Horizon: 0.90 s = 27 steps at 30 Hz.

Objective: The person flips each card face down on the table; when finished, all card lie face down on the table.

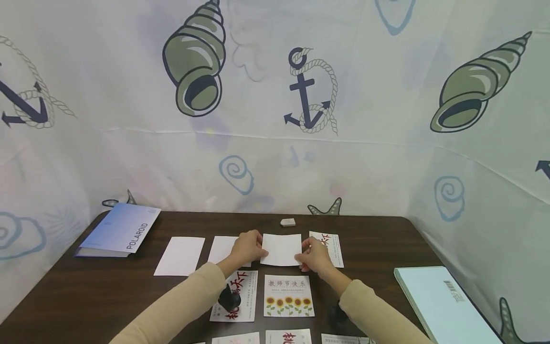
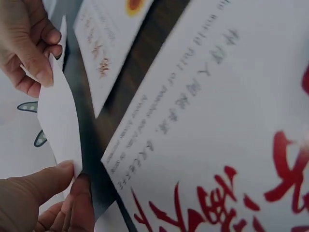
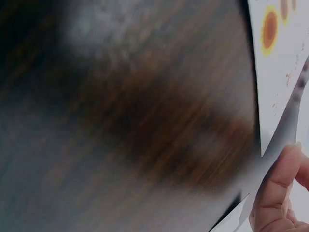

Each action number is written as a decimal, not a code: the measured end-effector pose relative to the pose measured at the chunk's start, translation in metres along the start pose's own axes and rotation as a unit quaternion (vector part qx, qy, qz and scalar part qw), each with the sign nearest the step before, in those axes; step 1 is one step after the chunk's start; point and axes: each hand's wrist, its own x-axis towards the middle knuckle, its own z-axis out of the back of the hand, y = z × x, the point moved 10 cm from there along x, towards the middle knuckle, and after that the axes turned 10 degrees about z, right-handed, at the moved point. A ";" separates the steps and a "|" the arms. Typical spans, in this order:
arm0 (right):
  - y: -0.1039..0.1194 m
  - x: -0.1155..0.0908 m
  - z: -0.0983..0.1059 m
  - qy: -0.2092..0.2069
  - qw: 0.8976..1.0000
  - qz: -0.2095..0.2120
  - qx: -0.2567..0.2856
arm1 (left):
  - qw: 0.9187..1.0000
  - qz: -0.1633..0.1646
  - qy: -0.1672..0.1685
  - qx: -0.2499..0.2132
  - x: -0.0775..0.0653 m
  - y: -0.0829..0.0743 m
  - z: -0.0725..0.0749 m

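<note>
Both hands hold a blank white card by its side edges, at the back middle of the dark table. The left hand pinches the left edge between thumb and fingers; the right hand pinches the other edge. In the left wrist view the card looks slightly bowed between the two hands. Just in front lies a sunflower card. A card with red characters lies partly under the left forearm, and another red-lettered card is partly behind the right hand. Only the right fingers show in the right wrist view.
Two blank white cards lie to the left, one partly behind the left hand. A blue Polaroid folder stands at back left. A white eraser is near the rear edge, a pale box at right. More cards lie in front.
</note>
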 end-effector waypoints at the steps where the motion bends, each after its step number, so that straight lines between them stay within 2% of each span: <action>1: -0.001 0.000 -0.001 0.007 1.000 0.002 -0.015 | 1.000 -0.001 0.001 0.008 0.000 0.000 -0.002; 9: 0.003 0.002 0.000 0.019 0.988 0.029 -0.153 | 0.998 0.008 0.005 0.059 0.003 -0.001 -0.010; 12: 0.005 0.005 0.009 0.005 0.987 0.039 -0.154 | 0.997 0.016 0.008 0.073 0.004 -0.001 -0.010; 15: 0.002 0.010 0.034 -0.034 0.989 0.038 -0.136 | 0.996 0.020 0.010 0.082 0.006 -0.003 -0.009; 18: -0.010 0.015 0.068 -0.080 0.989 0.009 -0.124 | 0.996 0.017 0.011 0.091 0.007 -0.005 -0.008; 20: -0.022 0.016 0.089 -0.096 0.986 -0.019 -0.133 | 0.995 0.015 0.011 0.096 0.007 -0.005 -0.009; 23: -0.042 0.017 0.107 -0.082 0.984 -0.063 -0.148 | 0.995 0.017 0.012 0.099 0.006 -0.003 -0.011; 27: -0.058 0.018 0.112 -0.052 0.981 -0.093 -0.164 | 0.996 0.019 0.012 0.090 0.005 -0.002 -0.011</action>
